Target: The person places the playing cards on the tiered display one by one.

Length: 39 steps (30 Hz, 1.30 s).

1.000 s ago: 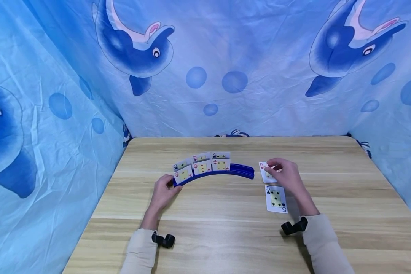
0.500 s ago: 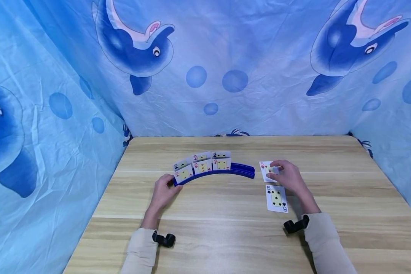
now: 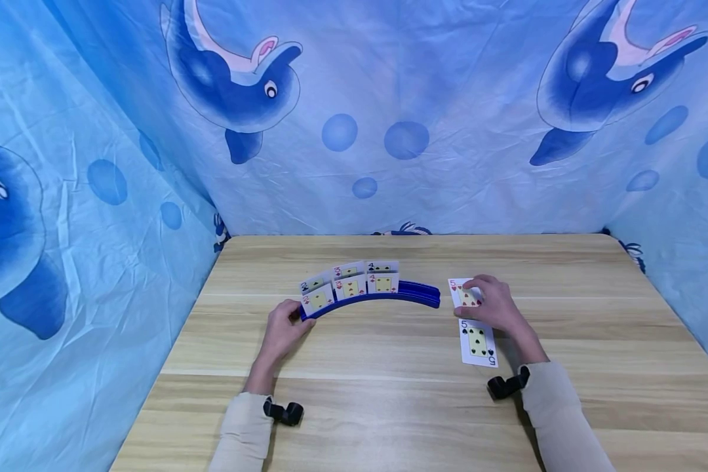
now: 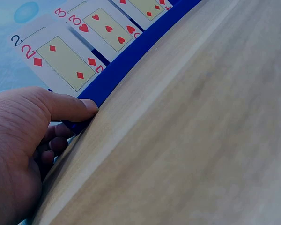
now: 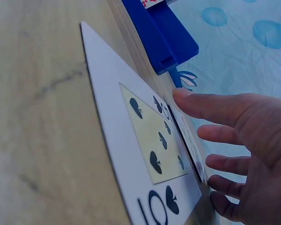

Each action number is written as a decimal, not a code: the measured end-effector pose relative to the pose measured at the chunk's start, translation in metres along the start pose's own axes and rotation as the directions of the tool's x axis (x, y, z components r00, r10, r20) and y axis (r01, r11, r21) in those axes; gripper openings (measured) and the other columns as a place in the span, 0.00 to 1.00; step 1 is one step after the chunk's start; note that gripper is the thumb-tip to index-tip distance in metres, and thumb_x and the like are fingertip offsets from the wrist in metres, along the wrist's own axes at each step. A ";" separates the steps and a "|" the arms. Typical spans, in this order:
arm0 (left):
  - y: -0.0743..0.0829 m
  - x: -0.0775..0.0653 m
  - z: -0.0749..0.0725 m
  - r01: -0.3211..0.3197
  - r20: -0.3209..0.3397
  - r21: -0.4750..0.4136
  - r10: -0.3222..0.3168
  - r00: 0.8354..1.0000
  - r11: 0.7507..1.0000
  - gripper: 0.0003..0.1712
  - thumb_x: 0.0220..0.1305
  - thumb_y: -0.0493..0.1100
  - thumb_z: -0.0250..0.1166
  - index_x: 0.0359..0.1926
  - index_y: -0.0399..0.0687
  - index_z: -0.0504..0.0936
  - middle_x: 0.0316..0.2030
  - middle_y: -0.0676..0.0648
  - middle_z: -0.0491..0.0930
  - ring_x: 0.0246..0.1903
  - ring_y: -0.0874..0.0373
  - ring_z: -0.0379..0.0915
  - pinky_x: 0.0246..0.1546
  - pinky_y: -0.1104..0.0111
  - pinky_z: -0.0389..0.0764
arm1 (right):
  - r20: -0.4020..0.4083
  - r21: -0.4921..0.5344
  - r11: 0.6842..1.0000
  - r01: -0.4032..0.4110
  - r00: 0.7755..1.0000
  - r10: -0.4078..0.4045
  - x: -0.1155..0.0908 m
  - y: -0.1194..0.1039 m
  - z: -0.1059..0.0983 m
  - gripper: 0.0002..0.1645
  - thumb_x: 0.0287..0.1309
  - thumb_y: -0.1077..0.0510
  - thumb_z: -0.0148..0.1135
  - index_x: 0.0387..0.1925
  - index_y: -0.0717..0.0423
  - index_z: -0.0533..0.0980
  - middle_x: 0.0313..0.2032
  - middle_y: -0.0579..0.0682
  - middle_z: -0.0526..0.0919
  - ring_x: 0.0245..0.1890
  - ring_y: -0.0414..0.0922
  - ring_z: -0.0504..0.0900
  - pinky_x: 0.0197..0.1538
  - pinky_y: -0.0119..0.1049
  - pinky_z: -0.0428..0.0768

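Observation:
My left hand grips the left end of a curved blue playing card holder, with the thumb on its front edge in the left wrist view. Two rows of cards stand in the holder, among them the two of diamonds and three of hearts. Over the face-up five of hearts, my right hand has its thumb and fingers spread apart, the thumb by the card's lower left edge. Just nearer to me lies the five of spades, face up.
The holder's right end bears no cards and points toward the two loose ones. Wood-grain table extends all round. Blue dolphin-print cloth hangs behind it and at both sides. Each wrist wears a black camera.
My right thumb has moved down and left, away from the fingers, to the lower edge of the five of hearts. My left hand keeps its grip on the holder.

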State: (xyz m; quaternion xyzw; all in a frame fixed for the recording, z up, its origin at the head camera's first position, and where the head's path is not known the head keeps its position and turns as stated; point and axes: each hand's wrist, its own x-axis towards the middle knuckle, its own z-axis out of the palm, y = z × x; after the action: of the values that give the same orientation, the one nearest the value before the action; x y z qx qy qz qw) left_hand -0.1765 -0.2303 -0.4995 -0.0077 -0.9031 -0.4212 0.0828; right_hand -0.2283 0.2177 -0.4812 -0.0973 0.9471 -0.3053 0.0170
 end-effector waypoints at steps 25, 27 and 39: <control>-0.001 0.001 0.001 0.015 0.007 -0.027 -0.015 1.000 1.000 0.19 0.55 0.34 0.73 0.48 0.34 0.84 0.44 0.38 0.83 0.43 0.50 0.76 0.42 0.68 0.75 | 0.050 -0.102 0.994 0.028 0.998 -0.023 0.006 -0.005 -0.005 0.34 0.50 0.47 0.75 0.54 0.61 0.79 0.65 0.72 0.67 0.61 0.70 0.65 0.56 0.63 0.67; -0.001 0.001 0.001 0.016 0.006 -0.026 -0.016 1.000 1.000 0.19 0.55 0.34 0.73 0.49 0.34 0.84 0.44 0.37 0.83 0.43 0.50 0.76 0.42 0.68 0.75 | 0.057 -0.112 0.994 0.013 0.998 -0.007 0.008 -0.005 -0.005 0.33 0.49 0.46 0.76 0.53 0.60 0.79 0.65 0.71 0.67 0.60 0.69 0.65 0.56 0.62 0.68; -0.003 0.001 0.002 0.014 0.003 -0.019 -0.014 1.000 1.000 0.19 0.54 0.34 0.74 0.48 0.34 0.84 0.44 0.38 0.83 0.43 0.50 0.76 0.42 0.68 0.75 | 0.056 -0.116 0.991 -0.059 0.996 0.065 0.014 -0.008 -0.004 0.36 0.46 0.45 0.79 0.52 0.59 0.76 0.65 0.73 0.63 0.59 0.68 0.63 0.53 0.61 0.71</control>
State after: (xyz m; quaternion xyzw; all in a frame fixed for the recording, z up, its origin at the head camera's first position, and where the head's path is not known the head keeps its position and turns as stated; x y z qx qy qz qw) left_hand -0.1780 -0.2308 -0.5023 -0.0027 -0.8992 -0.4304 0.0785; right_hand -0.2413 0.2109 -0.4725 -0.0778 0.9647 -0.2468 0.0492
